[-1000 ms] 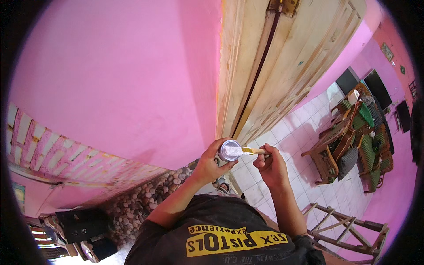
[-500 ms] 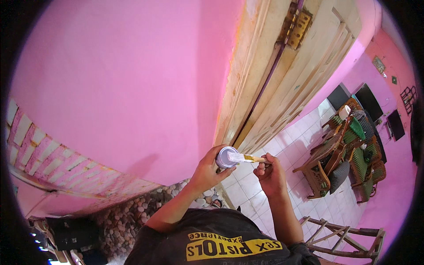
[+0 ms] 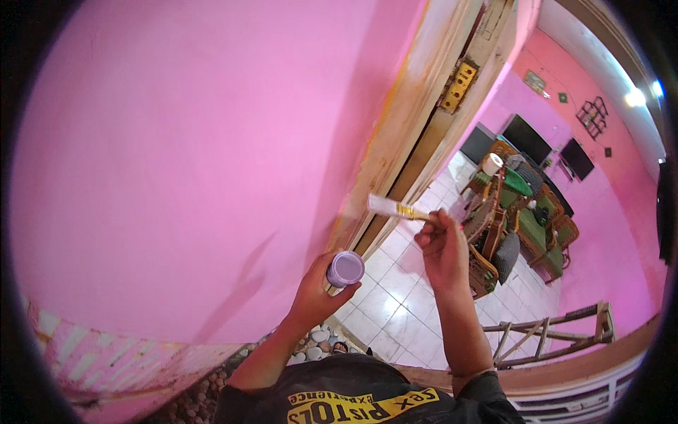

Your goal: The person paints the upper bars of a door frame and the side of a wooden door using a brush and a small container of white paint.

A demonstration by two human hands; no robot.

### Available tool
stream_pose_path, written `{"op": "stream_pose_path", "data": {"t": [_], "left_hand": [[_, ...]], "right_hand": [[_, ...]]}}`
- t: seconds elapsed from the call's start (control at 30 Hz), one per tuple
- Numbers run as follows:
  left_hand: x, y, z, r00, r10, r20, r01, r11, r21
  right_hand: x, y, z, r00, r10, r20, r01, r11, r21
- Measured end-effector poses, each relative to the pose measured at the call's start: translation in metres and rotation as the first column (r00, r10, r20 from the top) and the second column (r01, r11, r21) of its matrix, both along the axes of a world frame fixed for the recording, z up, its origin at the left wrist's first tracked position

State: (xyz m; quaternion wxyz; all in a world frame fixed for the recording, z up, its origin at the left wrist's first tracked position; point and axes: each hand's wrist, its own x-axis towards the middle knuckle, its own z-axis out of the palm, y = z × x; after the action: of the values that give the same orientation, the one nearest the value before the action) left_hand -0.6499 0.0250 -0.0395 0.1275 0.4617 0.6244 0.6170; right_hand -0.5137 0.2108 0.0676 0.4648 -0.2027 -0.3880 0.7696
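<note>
My left hand (image 3: 316,291) is wrapped round a small paint can (image 3: 346,269), its round top tilted toward me and pale lilac inside. In my right hand (image 3: 443,249) is a paintbrush (image 3: 399,208), gripped by its wooden handle between thumb and fingers. The brush's bristles are coated whitish and point left, above the can and apart from it. Behind the bristles stands a pale, unevenly coated wooden door frame (image 3: 395,152) with a brass hinge (image 3: 460,87). The fingers behind the can are partly hidden.
A pink wall (image 3: 205,162) fills the left side. Through the doorway are a white tiled floor (image 3: 395,300), wooden chairs with green cushions (image 3: 533,237) and a wooden ladder-like frame (image 3: 544,332). Pebbled ground (image 3: 314,346) lies below.
The brush has lifted off the can's mouth and moved up toward the door frame. My left hand with the can sits slightly lower in view. The view has turned, showing more of the room.
</note>
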Motion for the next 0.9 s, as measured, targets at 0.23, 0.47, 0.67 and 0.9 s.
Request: {"op": "stream_pose_path", "data": {"t": [0.23,0.47,0.67,0.9], "left_hand": [[-0.007,-0.038,-0.018,0.989,-0.134,0.060,0.134,0.991,0.000],[-0.006,-0.063,-0.039,0.981,-0.178,0.074,0.179,0.984,-0.006],[-0.008,-0.067,-0.044,0.974,-0.186,0.127,0.187,0.982,0.003],[-0.008,-0.073,-0.059,0.978,-0.142,0.154,0.153,0.987,-0.057]], "right_hand": [[-0.028,-0.028,0.075,0.915,-0.400,0.059,0.256,0.685,0.682],[-0.041,-0.031,0.101,0.749,-0.663,-0.011,0.144,0.146,0.979],[-0.046,-0.023,0.151,0.607,-0.705,-0.366,0.071,-0.411,0.909],[-0.047,-0.042,0.118,0.692,-0.700,-0.177,-0.103,-0.338,0.935]]}}
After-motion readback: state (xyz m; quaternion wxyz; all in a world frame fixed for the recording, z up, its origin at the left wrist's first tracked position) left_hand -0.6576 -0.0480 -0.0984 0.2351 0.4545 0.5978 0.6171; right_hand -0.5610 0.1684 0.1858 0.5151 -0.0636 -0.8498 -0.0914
